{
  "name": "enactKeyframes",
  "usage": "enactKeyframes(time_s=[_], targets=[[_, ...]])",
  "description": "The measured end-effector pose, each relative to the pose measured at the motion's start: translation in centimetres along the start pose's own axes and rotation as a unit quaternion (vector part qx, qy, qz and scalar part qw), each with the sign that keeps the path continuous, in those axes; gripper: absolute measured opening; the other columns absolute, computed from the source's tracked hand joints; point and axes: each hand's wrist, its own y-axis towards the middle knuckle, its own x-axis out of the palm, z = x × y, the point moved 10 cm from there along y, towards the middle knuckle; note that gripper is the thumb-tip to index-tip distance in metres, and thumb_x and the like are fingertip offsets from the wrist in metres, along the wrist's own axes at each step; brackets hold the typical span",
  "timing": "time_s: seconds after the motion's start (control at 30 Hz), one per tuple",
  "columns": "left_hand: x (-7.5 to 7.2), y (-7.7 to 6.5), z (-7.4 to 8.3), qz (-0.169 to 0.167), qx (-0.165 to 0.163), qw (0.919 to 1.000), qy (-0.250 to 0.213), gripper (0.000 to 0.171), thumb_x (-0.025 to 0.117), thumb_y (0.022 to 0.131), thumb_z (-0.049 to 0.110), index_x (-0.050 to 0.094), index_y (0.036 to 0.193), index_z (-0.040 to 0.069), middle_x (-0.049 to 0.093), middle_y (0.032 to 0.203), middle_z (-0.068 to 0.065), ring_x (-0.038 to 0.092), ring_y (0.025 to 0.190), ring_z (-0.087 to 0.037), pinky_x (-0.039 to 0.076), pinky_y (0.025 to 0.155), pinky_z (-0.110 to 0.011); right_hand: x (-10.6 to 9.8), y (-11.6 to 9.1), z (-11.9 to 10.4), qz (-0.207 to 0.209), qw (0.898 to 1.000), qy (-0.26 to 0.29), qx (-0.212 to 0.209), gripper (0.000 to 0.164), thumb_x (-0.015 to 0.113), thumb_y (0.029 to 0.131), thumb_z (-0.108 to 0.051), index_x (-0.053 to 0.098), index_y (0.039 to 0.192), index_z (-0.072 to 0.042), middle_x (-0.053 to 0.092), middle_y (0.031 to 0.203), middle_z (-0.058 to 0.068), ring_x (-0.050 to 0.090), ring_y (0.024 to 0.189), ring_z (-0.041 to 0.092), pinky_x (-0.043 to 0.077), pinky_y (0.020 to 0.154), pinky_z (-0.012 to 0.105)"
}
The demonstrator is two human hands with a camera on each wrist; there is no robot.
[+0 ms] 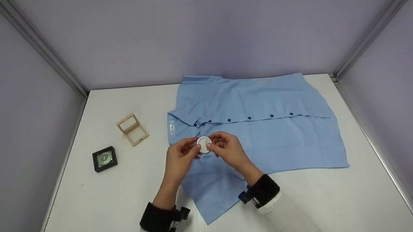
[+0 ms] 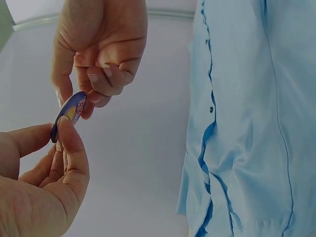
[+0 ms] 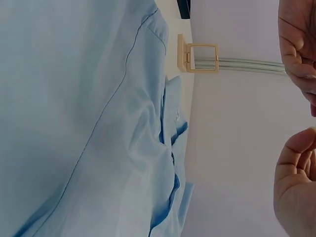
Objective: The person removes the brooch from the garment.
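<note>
Both hands hold a round pin badge (image 1: 203, 143) over the blue shirt (image 1: 280, 143). Its white back, with a pin fastening, faces up in the head view. The left wrist view shows the dark blue front of the badge (image 2: 75, 106) with yellow and red print. My left hand (image 1: 181, 157) pinches the left rim between thumb and fingers. From the other side, my right hand (image 1: 229, 149) pinches the badge, its thumb on the back near the pin. In the right wrist view the badge is out of sight.
The buttoned shirt lies spread across the white table (image 1: 79, 210), collar toward the left. A small hinged wooden frame (image 1: 133, 129) stands open left of it. Nearer the left edge sits a black-framed case (image 1: 104, 159) with a round green item inside. Grey walls (image 1: 201, 33) enclose the table.
</note>
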Motion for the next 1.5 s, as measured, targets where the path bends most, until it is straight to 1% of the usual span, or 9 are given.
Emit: enactKeyframes(time_s=[0.13,0.2,0.47,0.87,0.97,1.2,1.4,1.5], targets=[[-0.1,-0.6,1.6,0.012,-0.002,0.9997,-0.019,0.022,0.065,0.090,-0.006,0.063,0.109,-0.018,0.067,0.100,-0.028,0.068,0.078,-0.042,0.059,0.068,-0.038,-0.1,0.0,-0.1,0.006,1.000,0.004,0.000,0.022,0.065,0.092,0.000,0.062,0.111,0.011,0.059,0.084,0.008,0.051,0.061,0.012,0.044,0.055,0.022],[-0.1,-0.7,1.8,0.016,-0.002,0.9996,-0.023,0.021,0.065,0.090,-0.007,0.064,0.108,-0.018,0.067,0.099,-0.028,0.068,0.078,-0.043,0.059,0.068,-0.037,-0.1,-0.1,-0.1,0.008,1.000,0.010,0.002,0.021,0.065,0.092,0.000,0.062,0.110,0.011,0.060,0.084,0.008,0.051,0.061,0.012,0.044,0.055,0.022],[-0.1,-0.8,1.7,0.022,-0.006,0.9995,-0.021,0.020,0.066,0.088,-0.008,0.065,0.107,-0.017,0.068,0.096,-0.027,0.068,0.076,-0.042,0.059,0.067,-0.034,0.0,-0.1,-0.4,0.015,1.000,0.017,0.003,0.020,0.065,0.091,0.003,0.061,0.108,0.012,0.058,0.083,0.009,0.049,0.060,0.012,0.042,0.054,0.022],[0.1,-0.9,2.1,0.028,0.005,0.9995,-0.013,0.020,0.065,0.088,-0.009,0.064,0.106,-0.019,0.067,0.097,-0.029,0.067,0.077,-0.045,0.059,0.067,-0.039,-0.2,-0.1,-0.4,0.023,0.999,0.026,0.003,0.019,0.065,0.090,0.005,0.060,0.107,0.013,0.058,0.083,0.009,0.049,0.061,0.011,0.042,0.054,0.023],[0.1,-0.9,2.0,0.027,0.008,0.9996,-0.006,0.020,0.065,0.088,-0.009,0.064,0.105,-0.019,0.067,0.097,-0.030,0.068,0.077,-0.045,0.059,0.067,-0.039,-0.1,-0.1,-0.4,0.024,0.999,0.030,0.002,0.019,0.065,0.090,0.006,0.060,0.106,0.013,0.057,0.083,0.009,0.048,0.060,0.011,0.041,0.054,0.023],[-0.1,-0.1,-1.1,0.036,0.003,0.9993,-0.004,0.021,0.067,0.088,-0.007,0.065,0.107,-0.016,0.068,0.099,-0.027,0.069,0.077,-0.041,0.059,0.066,-0.037,-0.2,-0.1,-0.4,0.033,0.999,0.020,0.003,0.019,0.065,0.089,0.006,0.060,0.106,0.012,0.058,0.082,0.009,0.047,0.058,0.010,0.041,0.053,0.021],[-0.2,0.0,-1.4,0.040,0.018,0.9990,-0.002,0.021,0.070,0.088,-0.002,0.067,0.106,-0.013,0.069,0.097,-0.023,0.070,0.073,-0.032,0.059,0.064,-0.031,-0.2,-0.1,-0.3,0.037,0.999,0.011,0.002,0.018,0.065,0.089,0.005,0.061,0.106,0.011,0.058,0.082,0.008,0.047,0.059,0.010,0.041,0.053,0.021],[-0.2,-0.1,-1.3,0.040,0.022,0.9990,-0.002,0.021,0.070,0.088,-0.001,0.067,0.106,-0.013,0.069,0.096,-0.022,0.070,0.072,-0.032,0.059,0.064,-0.031,-0.2,-0.1,-0.3,0.037,0.999,0.010,0.002,0.018,0.064,0.090,0.005,0.061,0.106,0.012,0.058,0.082,0.008,0.047,0.059,0.010,0.041,0.053,0.021]])
